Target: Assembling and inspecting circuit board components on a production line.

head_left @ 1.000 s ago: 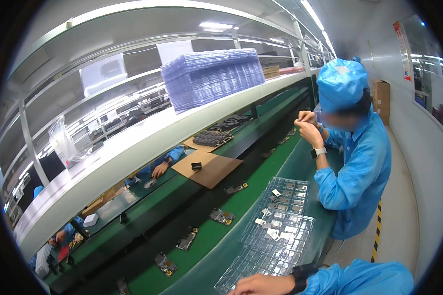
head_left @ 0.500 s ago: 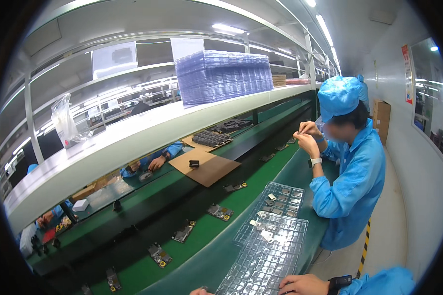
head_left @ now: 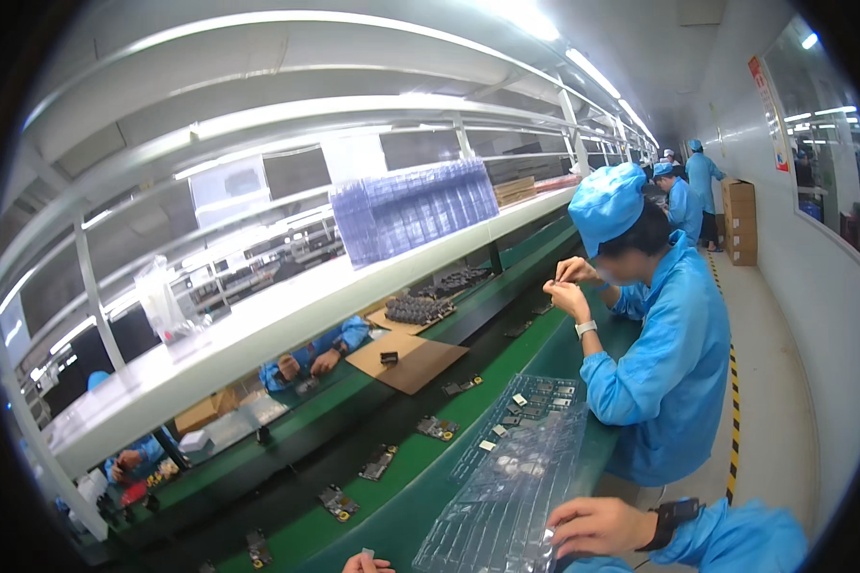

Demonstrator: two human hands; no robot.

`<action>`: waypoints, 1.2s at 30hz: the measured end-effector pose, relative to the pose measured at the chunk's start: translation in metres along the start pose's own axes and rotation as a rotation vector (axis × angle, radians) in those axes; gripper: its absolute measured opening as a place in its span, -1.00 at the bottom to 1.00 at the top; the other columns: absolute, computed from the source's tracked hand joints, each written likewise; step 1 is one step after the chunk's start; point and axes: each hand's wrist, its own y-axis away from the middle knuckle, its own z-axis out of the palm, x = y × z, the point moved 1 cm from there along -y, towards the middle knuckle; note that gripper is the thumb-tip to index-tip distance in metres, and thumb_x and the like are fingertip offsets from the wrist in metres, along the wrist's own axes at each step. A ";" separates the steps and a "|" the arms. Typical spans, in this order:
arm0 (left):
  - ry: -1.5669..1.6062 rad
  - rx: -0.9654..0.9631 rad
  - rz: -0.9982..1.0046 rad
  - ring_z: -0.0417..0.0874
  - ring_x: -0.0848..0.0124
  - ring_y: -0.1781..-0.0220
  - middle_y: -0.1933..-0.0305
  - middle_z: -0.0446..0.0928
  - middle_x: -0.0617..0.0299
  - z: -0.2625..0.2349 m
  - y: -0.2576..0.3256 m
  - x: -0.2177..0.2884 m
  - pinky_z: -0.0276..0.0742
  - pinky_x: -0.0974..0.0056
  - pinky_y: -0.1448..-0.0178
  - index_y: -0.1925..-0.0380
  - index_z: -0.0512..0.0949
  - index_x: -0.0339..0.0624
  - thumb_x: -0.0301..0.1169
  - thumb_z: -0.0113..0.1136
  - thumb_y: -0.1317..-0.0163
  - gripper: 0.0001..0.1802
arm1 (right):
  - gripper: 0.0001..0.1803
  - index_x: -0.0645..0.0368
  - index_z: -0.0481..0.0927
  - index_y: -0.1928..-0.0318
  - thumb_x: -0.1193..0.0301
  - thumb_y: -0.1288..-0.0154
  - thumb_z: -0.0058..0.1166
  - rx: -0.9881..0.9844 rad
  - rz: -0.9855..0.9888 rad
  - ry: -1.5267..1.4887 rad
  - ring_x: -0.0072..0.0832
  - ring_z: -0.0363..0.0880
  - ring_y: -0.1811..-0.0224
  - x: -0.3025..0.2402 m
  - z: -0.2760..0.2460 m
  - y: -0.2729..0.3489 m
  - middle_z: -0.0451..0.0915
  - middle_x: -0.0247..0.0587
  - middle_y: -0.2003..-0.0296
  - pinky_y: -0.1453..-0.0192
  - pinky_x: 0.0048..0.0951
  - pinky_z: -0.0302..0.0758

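Observation:
Beside the right edge of a clear plastic compartment tray [head_left: 478,520], my right hand [head_left: 602,527] is bent, its fingertips closed at the tray's rim. My left hand [head_left: 365,564] shows only in part at the lower edge of the head view. Between its fingertips is a small pale piece [head_left: 368,552], too small to name. The near tray overlaps a second clear tray [head_left: 569,390], which holds several small metal pieces [head_left: 519,400]. A few loose pale pieces [head_left: 488,445] lie where the trays meet.
Circuit boards [head_left: 379,462] lie in a row along the green conveyor [head_left: 420,458] to my left. A co-worker in blue [head_left: 659,334] sits ahead on the right, both hands raised. A brown cardboard sheet [head_left: 420,365] lies across the line. Stacked clear trays [head_left: 411,215] stand on the shelf.
The view has tilted and shifted, so shelf and co-worker sit differently in it. My right hand has moved slightly up along the tray's right edge. My left hand appears farther left, apart from the tray.

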 end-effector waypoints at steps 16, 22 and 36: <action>0.059 -0.072 0.012 0.63 0.44 0.53 0.46 0.65 0.13 -0.003 -0.009 -0.027 0.56 0.30 0.42 0.29 0.61 -0.36 -0.19 0.14 -0.50 -0.62 | -0.67 0.33 0.67 0.06 0.33 -0.31 0.37 0.374 -0.266 -0.479 -0.45 0.61 -0.03 -0.075 -0.216 -0.167 0.62 -0.06 -0.01 -0.17 -0.38 0.56; -0.071 0.239 0.184 0.65 0.34 0.52 0.47 0.66 0.05 0.028 -0.011 -0.064 0.53 0.23 0.42 0.36 0.62 -0.35 -0.17 0.20 -0.42 -0.61 | -0.59 0.35 0.64 0.03 0.24 -0.34 0.35 0.519 -0.283 -0.219 -0.45 0.57 -0.09 -0.081 -0.238 -0.199 0.62 -0.05 0.01 -0.21 -0.37 0.54; -0.125 -0.182 -0.115 0.52 0.54 0.51 0.51 0.60 0.33 0.004 0.002 0.059 0.47 0.36 0.38 0.27 0.71 -0.08 -0.01 0.14 -0.45 -0.60 | -0.72 0.30 0.66 0.00 0.42 -0.36 0.31 0.338 -0.317 0.094 -0.54 0.59 -0.02 -0.083 -0.286 -0.333 0.63 -0.25 0.02 -0.18 -0.45 0.53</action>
